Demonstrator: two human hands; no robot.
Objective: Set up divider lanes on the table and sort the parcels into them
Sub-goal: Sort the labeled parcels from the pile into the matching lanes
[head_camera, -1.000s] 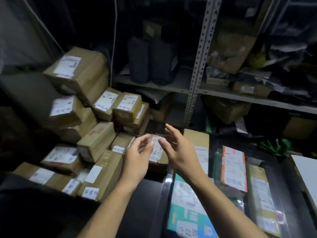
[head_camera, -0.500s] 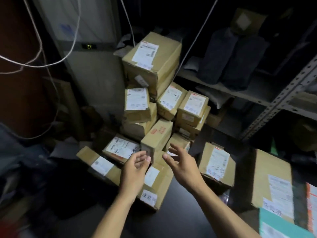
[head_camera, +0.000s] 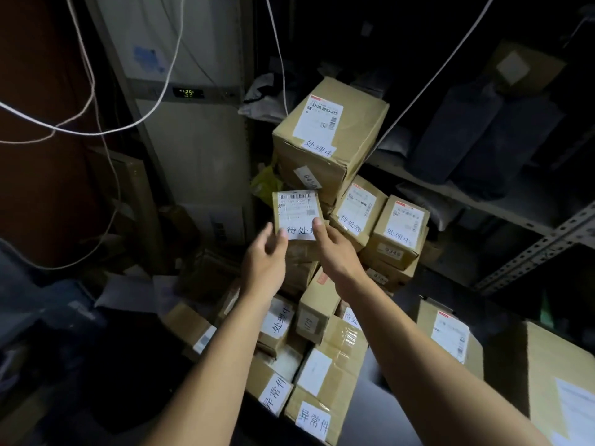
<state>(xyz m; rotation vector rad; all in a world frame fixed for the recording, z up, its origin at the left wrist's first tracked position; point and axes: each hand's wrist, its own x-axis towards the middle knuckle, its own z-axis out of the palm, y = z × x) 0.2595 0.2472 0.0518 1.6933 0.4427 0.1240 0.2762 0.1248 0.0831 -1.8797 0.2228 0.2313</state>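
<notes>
A pile of brown cardboard parcels with white labels fills the middle of the head view. A small parcel (head_camera: 297, 210) with a barcode label sits high on the pile, below a large box (head_camera: 328, 136). My left hand (head_camera: 263, 260) holds its left near edge, thumb on the label. My right hand (head_camera: 336, 252) holds its right near edge, thumb on top; the fingers behind are hidden. More parcels (head_camera: 399, 231) sit to the right, and others (head_camera: 317, 371) lie lower down under my arms.
A tall white cabinet (head_camera: 193, 146) with a lit display stands behind the pile on the left. White cables (head_camera: 96, 132) hang across the upper left. A metal shelf rack (head_camera: 534, 249) with dark bags is on the right. Two more boxes (head_camera: 450, 338) lie at lower right.
The view has swung left and up towards the pile. Both hands have risen from the low parcels and closed on the small labelled parcel higher up.
</notes>
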